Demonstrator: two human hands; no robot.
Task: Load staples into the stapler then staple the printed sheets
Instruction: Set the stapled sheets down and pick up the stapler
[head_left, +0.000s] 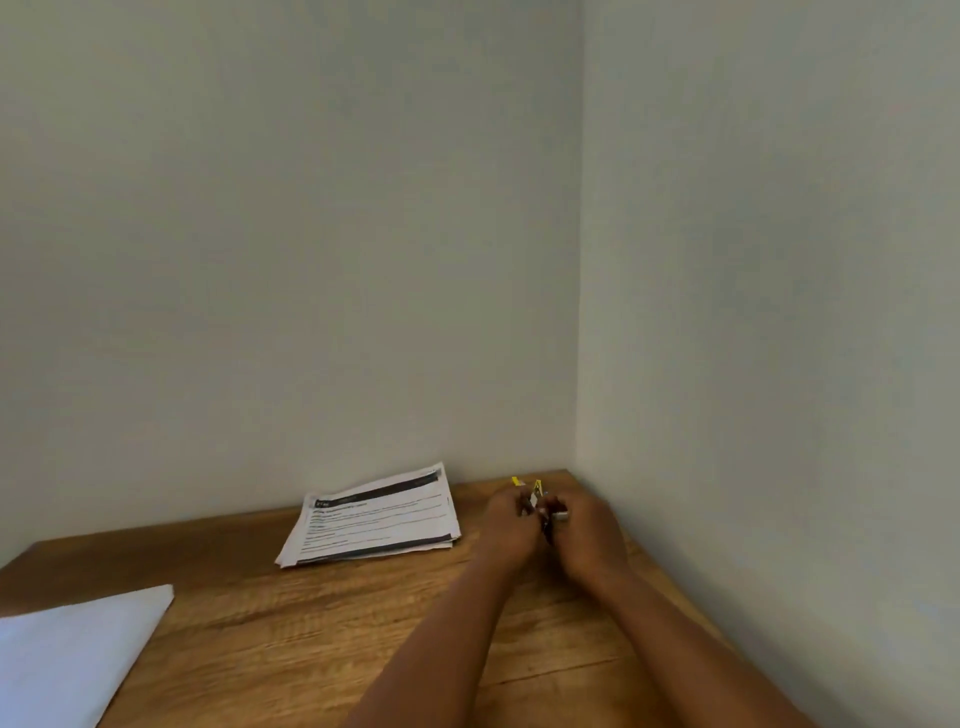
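Both forearms reach forward over the wooden desk (322, 639) toward the wall corner, the left hand (511, 525) and right hand (587, 530) closed together around a small stapler (545, 512), mostly hidden, beside a yellow staple box (535, 487). The printed sheets (371, 519) lie stacked just left of the hands; whether the box holds staples cannot be told

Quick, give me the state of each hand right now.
Left hand: closed on small items, seemingly the yellow staple box; blurred.
Right hand: closed on a small metal-and-dark object, likely the stapler; cannot be told for sure.
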